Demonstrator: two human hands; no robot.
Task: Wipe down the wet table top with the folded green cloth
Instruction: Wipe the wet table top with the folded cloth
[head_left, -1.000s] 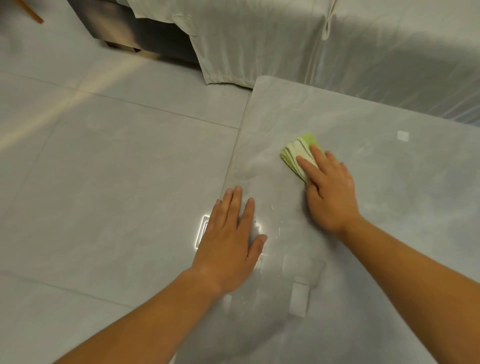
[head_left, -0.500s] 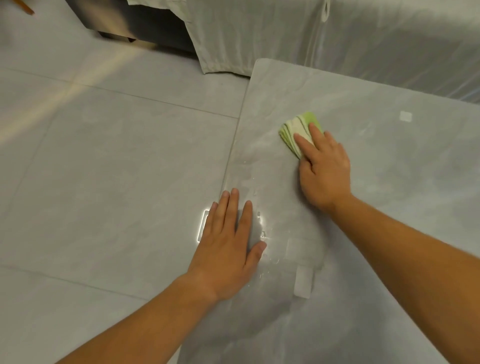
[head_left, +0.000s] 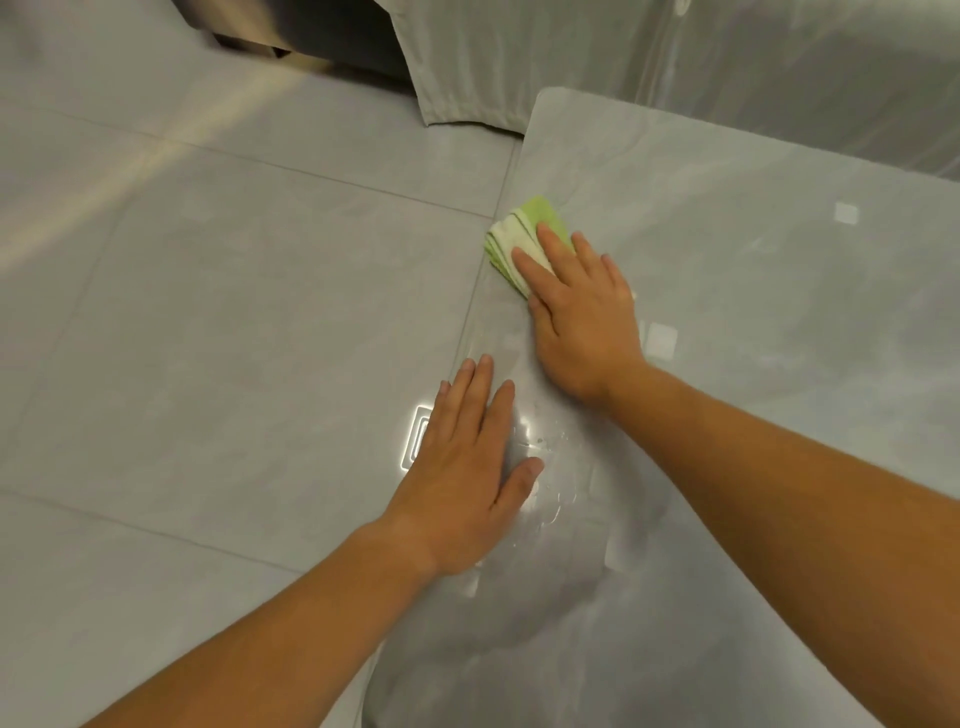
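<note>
A folded green and white cloth (head_left: 514, 236) lies on the glossy grey table top (head_left: 753, 270), right at the table's left edge. My right hand (head_left: 582, 312) presses flat on the cloth with straight fingers and hides its near half. My left hand (head_left: 467, 467) rests flat on the table's left edge, closer to me, holding nothing. Water droplets (head_left: 550, 499) glisten on the table beside my left thumb.
The grey tiled floor (head_left: 208, 312) lies left of the table. A sofa draped in pale grey fabric (head_left: 571, 57) stands beyond the table's far edge. Ceiling lights reflect as pale squares on the table.
My right hand has slid the cloth leftward, from further in on the table to its left edge. My left hand has stayed in place.
</note>
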